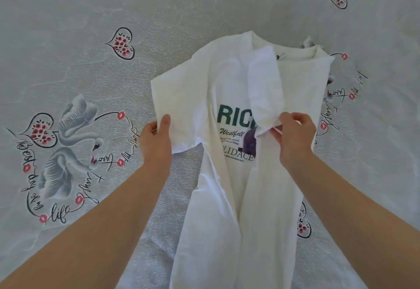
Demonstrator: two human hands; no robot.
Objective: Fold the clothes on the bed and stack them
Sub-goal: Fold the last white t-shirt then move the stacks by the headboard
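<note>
The white T-shirt lies print-up near the middle of the bed, its right side folded in. It looks light and limp, so I'd take it by sleeve hems. My left hand pinches the left sleeve's edge; my right hand pinches the folded-in sleeve's hem over the print, both arms outstretched.

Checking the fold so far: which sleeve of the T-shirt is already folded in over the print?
The sleeve pinched by the right hand; the other sleeve, held by the left hand, lies spread outward.
</note>
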